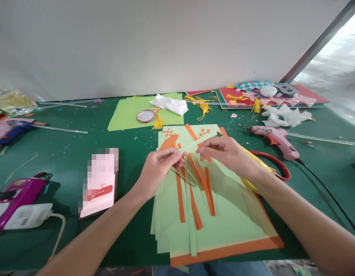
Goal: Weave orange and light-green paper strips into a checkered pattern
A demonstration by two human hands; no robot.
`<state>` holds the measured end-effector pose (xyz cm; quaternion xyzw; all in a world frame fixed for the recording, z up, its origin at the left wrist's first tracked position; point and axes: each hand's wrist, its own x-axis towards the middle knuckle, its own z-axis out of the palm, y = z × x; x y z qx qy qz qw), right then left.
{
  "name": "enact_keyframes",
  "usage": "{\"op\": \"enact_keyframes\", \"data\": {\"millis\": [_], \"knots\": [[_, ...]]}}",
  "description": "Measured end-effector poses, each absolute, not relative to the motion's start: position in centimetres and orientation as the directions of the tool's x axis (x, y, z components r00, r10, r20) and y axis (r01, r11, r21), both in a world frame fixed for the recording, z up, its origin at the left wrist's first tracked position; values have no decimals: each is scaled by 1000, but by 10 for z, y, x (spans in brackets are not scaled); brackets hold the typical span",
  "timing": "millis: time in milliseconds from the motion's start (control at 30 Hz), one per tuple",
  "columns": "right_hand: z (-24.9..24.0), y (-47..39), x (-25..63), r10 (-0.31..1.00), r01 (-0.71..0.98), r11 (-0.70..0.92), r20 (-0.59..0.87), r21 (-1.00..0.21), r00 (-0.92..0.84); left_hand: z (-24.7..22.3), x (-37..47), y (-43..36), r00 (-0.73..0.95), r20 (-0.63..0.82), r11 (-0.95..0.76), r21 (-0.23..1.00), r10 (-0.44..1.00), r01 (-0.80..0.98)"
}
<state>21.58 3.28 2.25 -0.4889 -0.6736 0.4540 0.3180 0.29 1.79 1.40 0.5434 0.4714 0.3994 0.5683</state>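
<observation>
My left hand [162,163] is closed in a pinch over a stack of pale green paper [223,222]. A thin pale green paper strip appears to run from its fingertips and curve below them. Just to the right, my right hand [219,150] is also pinched; whatever sits between its fingertips is too small to make out. Beneath and between the hands lie several orange paper strips [180,199] and a long pale green strip [192,234]. Two small orange-and-white woven paper pieces [204,132] rest at the stack's far edge.
A phone [99,188] and a purple power strip [25,199] lie left. To the right are a pink glue gun [276,140] with its cable and red-and-yellow handled scissors [280,165]. Farther back are crumpled tissue [170,104], yellow tassels [204,109] and a blue glue gun [15,130].
</observation>
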Motion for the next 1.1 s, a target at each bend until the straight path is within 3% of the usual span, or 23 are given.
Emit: {"op": "enact_keyframes", "data": {"millis": [100, 367, 600, 767, 1100], "knots": [[21, 34, 217, 961, 381, 128, 21, -916, -275, 14, 2, 18, 251, -120, 107, 992, 961, 64], [22, 28, 211, 875, 401, 245, 23, -883, -483, 18, 4, 16, 305, -120, 64, 981, 945, 185], [23, 27, 208, 865, 400, 248, 15, -882, -502, 15, 3, 15, 281, -118, 49, 969, 953, 241], [24, 29, 214, 880, 390, 245, 35, -888, -474, 20, 4, 16, 225, -73, 33, 983, 971, 179], [26, 24, 208, 846, 394, 265, 16, -880, -534, 17, 4, 14, 369, -123, 94, 991, 921, 95]]}}
